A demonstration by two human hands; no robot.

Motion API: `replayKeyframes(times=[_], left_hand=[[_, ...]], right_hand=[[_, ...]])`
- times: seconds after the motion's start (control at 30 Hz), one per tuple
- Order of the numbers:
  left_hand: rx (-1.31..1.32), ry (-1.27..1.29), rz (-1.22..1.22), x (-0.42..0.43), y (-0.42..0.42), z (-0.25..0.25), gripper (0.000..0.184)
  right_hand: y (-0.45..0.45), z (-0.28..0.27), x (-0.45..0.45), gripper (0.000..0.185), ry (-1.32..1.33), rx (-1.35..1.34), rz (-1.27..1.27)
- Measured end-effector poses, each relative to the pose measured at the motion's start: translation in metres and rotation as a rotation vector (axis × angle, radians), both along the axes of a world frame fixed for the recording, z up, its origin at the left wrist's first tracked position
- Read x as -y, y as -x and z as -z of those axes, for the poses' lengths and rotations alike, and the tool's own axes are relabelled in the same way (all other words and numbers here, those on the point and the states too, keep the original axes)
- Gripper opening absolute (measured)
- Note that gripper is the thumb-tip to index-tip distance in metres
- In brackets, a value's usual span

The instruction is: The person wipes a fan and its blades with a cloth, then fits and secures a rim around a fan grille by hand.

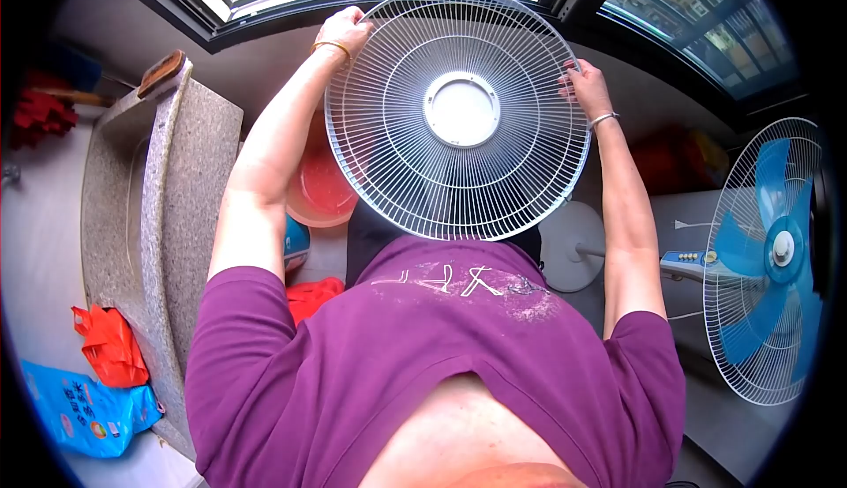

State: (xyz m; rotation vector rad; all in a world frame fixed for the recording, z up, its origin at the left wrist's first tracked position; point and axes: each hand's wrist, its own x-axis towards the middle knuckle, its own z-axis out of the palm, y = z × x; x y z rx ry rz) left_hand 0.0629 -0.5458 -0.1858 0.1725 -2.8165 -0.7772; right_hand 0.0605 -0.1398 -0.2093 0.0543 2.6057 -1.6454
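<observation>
A round white wire fan grille (463, 170) with a pale centre disc is held up in front of my chest, its face towards the camera. My left hand (345, 33) grips its rim at the upper left, fingers curled round the edge. On the upper right side, my right hand (586, 88) holds the rim, with some fingers seen through the wires. At the right stands a fan (783, 250) with blue blades, its front uncovered and a rear grille behind the blades.
A stone sink counter (198, 144) with a brush (162, 73) is at the left. Below it lie a red bag (112, 347) and a blue bag (93, 413). A red basin (325, 183) and a white round base (572, 245) are on the floor. Windows run along the top.
</observation>
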Motion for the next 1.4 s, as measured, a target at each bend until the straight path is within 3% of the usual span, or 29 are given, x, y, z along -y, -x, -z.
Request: replayKeyframes(times=[0.03,0.13,0.17,0.27,0.43,0.53,0.63,0.9,1.0,1.07,1.13,1.2,1.23,1.27,1.33,1.37,1.4], left_hand=[[-0.048,-0.07,0.068,-0.003,0.001,-0.002,0.019],[0.268,-0.014,0.116,-0.004,0.021,-0.024,0.031],[0.158,-0.123,0.177,-0.004,0.026,-0.024,0.038],[0.252,-0.208,0.193,-0.023,0.036,-0.052,0.045],[0.308,-0.036,0.329,-0.044,0.067,-0.07,0.045],[0.375,-0.117,0.316,-0.043,0.073,-0.072,0.037],[0.268,-0.271,0.366,-0.04,0.071,-0.071,0.03],[0.176,-0.424,0.235,-0.042,0.066,-0.055,0.028],[0.028,-0.251,0.233,-0.044,0.069,-0.044,0.027],[-0.143,0.075,0.17,-0.047,0.062,-0.043,0.028],[-0.111,0.099,0.173,-0.041,0.059,-0.046,0.025],[0.122,-0.301,0.28,-0.03,0.055,-0.049,0.02],[0.132,-0.176,0.362,-0.025,0.053,-0.053,0.022],[0.128,-0.264,0.318,-0.023,0.049,-0.053,0.018],[0.367,-0.234,0.346,-0.015,0.037,-0.082,0.02],[0.327,-0.2,0.209,-0.024,0.013,-0.099,0.018],[0.324,-0.291,0.297,-0.011,0.017,-0.09,0.021]], right_hand=[[0.001,-0.001,-0.001,0.015,0.0,-0.004,0.005],[0.003,-0.001,-0.002,0.017,-0.014,0.017,-0.036],[0.003,-0.002,-0.001,0.017,-0.013,0.013,-0.039],[0.002,-0.014,0.009,0.017,-0.015,0.001,-0.045],[0.01,-0.026,0.023,0.016,0.014,-0.075,-0.082],[0.01,-0.031,0.022,0.017,-0.006,-0.086,-0.071],[0.008,-0.036,0.022,0.016,-0.021,-0.085,-0.094],[0.008,-0.028,0.021,0.017,-0.013,-0.094,-0.11],[0.009,-0.026,0.022,0.017,-0.012,-0.087,-0.102],[0.009,-0.027,0.024,0.017,-0.016,-0.08,-0.096],[0.007,-0.027,0.028,0.017,-0.008,-0.121,-0.081],[0.009,-0.029,0.027,0.017,-0.014,-0.127,-0.099],[0.008,-0.028,0.029,0.017,-0.011,-0.13,-0.117],[0.01,-0.029,0.031,0.017,-0.014,-0.114,-0.119],[0.018,-0.027,0.033,0.017,-0.017,-0.144,-0.143],[0.018,-0.028,0.034,0.017,-0.037,-0.148,-0.144],[0.019,-0.03,0.036,0.017,-0.057,-0.157,-0.145]])
